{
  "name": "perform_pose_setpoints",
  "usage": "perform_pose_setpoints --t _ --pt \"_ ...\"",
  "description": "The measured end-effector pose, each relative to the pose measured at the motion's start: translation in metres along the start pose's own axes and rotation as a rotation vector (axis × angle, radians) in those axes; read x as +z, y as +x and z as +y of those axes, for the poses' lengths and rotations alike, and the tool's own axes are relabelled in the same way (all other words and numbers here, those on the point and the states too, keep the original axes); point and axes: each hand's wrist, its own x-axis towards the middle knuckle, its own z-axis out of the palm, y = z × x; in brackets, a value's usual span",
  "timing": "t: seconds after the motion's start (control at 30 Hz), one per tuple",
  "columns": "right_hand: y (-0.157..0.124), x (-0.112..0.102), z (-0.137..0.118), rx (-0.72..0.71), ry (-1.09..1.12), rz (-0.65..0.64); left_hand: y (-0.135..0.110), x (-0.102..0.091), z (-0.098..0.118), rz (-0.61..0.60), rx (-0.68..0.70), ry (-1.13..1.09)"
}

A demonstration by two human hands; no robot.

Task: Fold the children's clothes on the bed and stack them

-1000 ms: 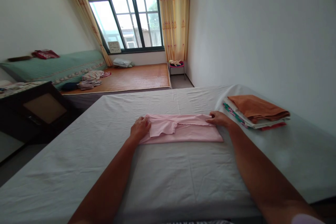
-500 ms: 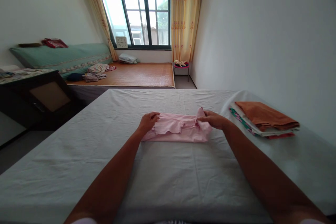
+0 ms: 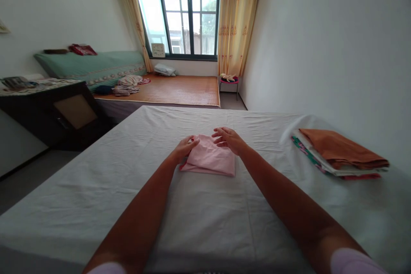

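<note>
A pink cloth [image 3: 210, 161] lies folded into a small packet on the white sheet of the bed [image 3: 199, 222] in front of me. My left hand [image 3: 185, 146] rests at the packet's left far corner, fingers curled onto the fabric. My right hand [image 3: 227, 138] hovers over the packet's far right edge with its fingers stretched and slightly apart, touching or just above the cloth. Both forearms reach in from the bottom of the view.
A stack of folded cloths [image 3: 340, 154], orange on top, sits at the bed's right side by the wall. A dark desk [image 3: 64, 113] stands to the left. Beyond are a second bed with a bamboo mat [image 3: 180, 89], loose clothes, a small stool [image 3: 229, 80] and a window.
The long pink strip has been folded from the right over to the left into a short packet. My right hand moved left with the fabric and let it go; the view shifted right.
</note>
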Motion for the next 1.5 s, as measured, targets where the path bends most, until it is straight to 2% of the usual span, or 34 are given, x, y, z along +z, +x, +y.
perform_pose_setpoints --t 0.1,0.17,0.23,0.27,0.33,0.4,0.43,0.47,0.5,0.57,0.63,0.67,0.77,0.9,0.97,1.03,1.07,1.17,1.23,1.27,1.33,1.5 --pt "-0.005 -0.018 0.013 -0.068 -0.124 0.118 -0.003 -0.002 0.003 -0.036 0.138 0.109" --pt "-0.009 -0.023 0.023 -0.164 -0.298 0.183 -0.005 -0.009 0.006 -0.098 0.155 0.183" --pt "-0.015 -0.022 0.031 -0.293 -0.565 0.187 -0.006 -0.016 0.01 -0.108 0.141 0.345" --pt "-0.018 -0.02 0.034 -0.362 -0.711 0.156 -0.007 -0.018 0.011 -0.074 0.146 0.473" --pt "-0.024 -0.013 0.039 -0.479 -0.969 0.047 -0.008 -0.016 0.014 0.086 0.218 0.758" --pt "-0.029 -0.005 0.044 -0.551 -1.149 -0.056 -0.007 -0.006 0.014 0.271 0.363 0.945" --pt "-0.031 -0.001 0.046 -0.565 -1.213 -0.089 -0.007 0.001 0.013 0.315 0.448 0.983" --pt "-0.032 0.003 0.049 -0.565 -1.263 -0.113 -0.006 0.009 0.012 0.301 0.528 1.0" --pt "-0.033 0.006 0.051 -0.556 -1.3 -0.13 -0.004 0.017 0.009 0.236 0.596 1.007" --pt "-0.034 0.009 0.056 -0.531 -1.34 -0.163 0.0 0.031 0.002 0.034 0.672 1.02" --pt "-0.033 0.008 0.059 -0.512 -1.35 -0.194 0.006 0.039 -0.007 -0.106 0.655 1.043" --pt "-0.032 0.004 0.061 -0.501 -1.35 -0.203 0.008 0.04 -0.011 -0.127 0.619 1.06" --pt "-0.026 -0.014 0.064 -0.402 -1.368 -0.168 0.014 0.035 -0.019 -0.064 0.485 1.131" --pt "-0.018 -0.043 0.069 -0.161 -1.398 -0.01 0.015 0.027 -0.021 0.012 0.369 1.182" --pt "-0.018 -0.047 0.069 -0.116 -1.4 0.092 0.014 0.026 -0.022 0.034 0.339 1.187" --pt "-0.022 -0.039 0.066 -0.201 -1.4 0.146 0.014 0.027 -0.023 0.054 0.331 1.199" --pt "-0.025 -0.032 0.065 -0.278 -1.397 0.129 0.015 0.028 -0.023 0.06 0.336 1.208" --pt "-0.034 -0.009 0.063 -0.467 -1.373 -0.055 0.015 0.028 -0.025 0.072 0.358 1.239" --pt "-0.034 -0.002 0.065 -0.454 -1.361 -0.134 0.014 0.028 -0.025 0.077 0.366 1.247" --pt "-0.033 -0.003 0.067 -0.413 -1.361 -0.13 0.013 0.028 -0.024 0.079 0.363 1.245" --pt "-0.028 -0.013 0.071 -0.294 -1.369 -0.056 0.012 0.028 -0.023 0.084 0.343 1.238" --pt "-0.023 -0.045 0.072 -0.022 -1.403 0.262 0.008 0.028 -0.021 0.086 0.323 1.24"
